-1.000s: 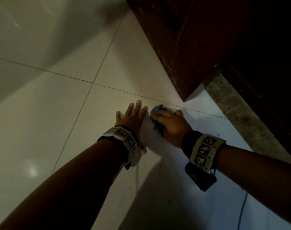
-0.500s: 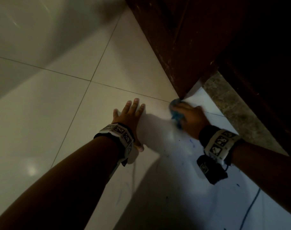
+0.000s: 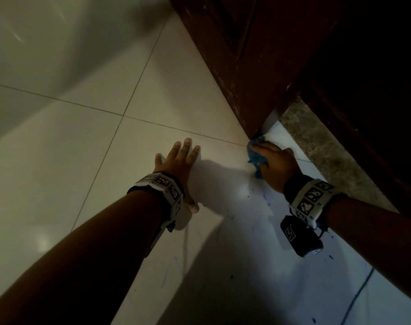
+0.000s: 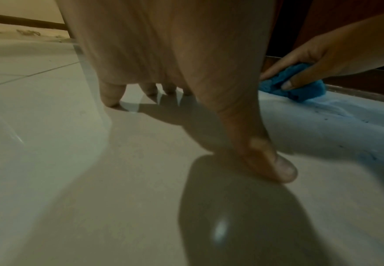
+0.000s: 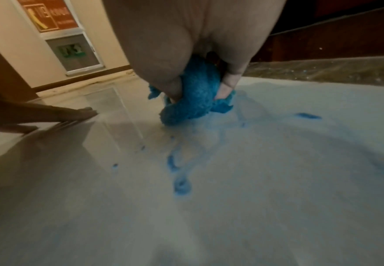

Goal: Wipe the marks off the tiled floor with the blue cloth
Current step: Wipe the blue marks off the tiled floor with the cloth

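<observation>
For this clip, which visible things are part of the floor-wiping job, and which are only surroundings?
Part of the job:
- blue cloth, bunched and gripped by the right hand
- blue marks on the tiled floor
- left hand, flat on the floor as a brace

Only surroundings:
- dark wooden door
- stone threshold
- wall sign

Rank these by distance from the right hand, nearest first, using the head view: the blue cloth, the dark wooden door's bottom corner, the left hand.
1. blue cloth: gripped in the right hand.
2. door corner: just beyond the cloth.
3. left hand: flat on the tile, off to the left.
</observation>
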`<state>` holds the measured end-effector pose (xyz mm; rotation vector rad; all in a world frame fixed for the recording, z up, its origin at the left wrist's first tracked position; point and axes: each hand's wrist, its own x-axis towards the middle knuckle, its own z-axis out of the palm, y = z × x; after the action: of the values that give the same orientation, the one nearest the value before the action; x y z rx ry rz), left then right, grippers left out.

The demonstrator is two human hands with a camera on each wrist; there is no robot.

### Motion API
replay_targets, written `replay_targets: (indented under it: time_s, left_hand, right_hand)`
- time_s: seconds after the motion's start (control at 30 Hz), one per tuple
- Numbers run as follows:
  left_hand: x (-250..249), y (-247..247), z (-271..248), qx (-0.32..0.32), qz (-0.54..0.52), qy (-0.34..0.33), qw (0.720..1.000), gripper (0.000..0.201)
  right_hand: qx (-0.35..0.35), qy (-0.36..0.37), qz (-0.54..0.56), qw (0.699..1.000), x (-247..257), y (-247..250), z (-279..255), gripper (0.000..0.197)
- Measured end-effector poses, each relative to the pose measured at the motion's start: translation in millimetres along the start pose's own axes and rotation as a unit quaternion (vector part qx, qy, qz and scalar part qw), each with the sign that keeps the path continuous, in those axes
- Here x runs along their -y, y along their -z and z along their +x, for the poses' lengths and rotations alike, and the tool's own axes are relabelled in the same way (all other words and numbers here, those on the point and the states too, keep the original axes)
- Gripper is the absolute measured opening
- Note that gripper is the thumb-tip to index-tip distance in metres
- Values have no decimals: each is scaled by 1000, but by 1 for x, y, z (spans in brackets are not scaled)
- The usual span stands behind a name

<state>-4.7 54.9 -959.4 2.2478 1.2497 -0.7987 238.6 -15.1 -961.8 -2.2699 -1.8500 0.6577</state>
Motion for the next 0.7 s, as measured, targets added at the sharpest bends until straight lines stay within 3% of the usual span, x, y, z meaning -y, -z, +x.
replay_targets:
  time_s: [0.13,0.2,0.3,0.37,0.4,0.43,0.47,0.5,0.6,0.63,0.7]
  left_hand:
    - [-1,0,0,1,-3,0,1000,154]
    - [0,1,0,-2,-3,-1,1000,154]
    - [-1,1,-2,-2,-8,-4,1000,153]
    - [0,1,-2,-6,-6,-5,1000,153]
    - [0,1,-1,-7,-4,-5,1000,153]
    - [0,0,-1,-8,-3,-5,1000,153]
    - [0,-1,0,-9,-2,-3,1000,154]
    - [0,-1,1,-9,-2,0,1000,154]
    - [0,-1,4,-7,5,6,1000,156]
    - [0,-1,4,-8,5,7,1000,156]
    - [0,-1,3,-8,2,4,1000,155]
  right_hand:
    - [62,55,-12,996,10,-5,-7,59]
    - [85,89,-31,992,-11,4,0,60]
    - [39,41,-36,998,-57,32,23,26]
    - [7,-20,44,999,-68,38,32,32]
    - [22,-33,-24,999,-62,38,25,20]
    - [41,-24,-92,995,-47,32,18,21]
    - [24,-25,-76,996,-31,17,13,43]
    - [25,16,-59,998,-18,3,3,54]
    - [34,190,35,981,11,-17,-20,54]
    - [31,194,44,980,7,-14,-16,53]
    - [15,77,55,995,-10,6,-1,49]
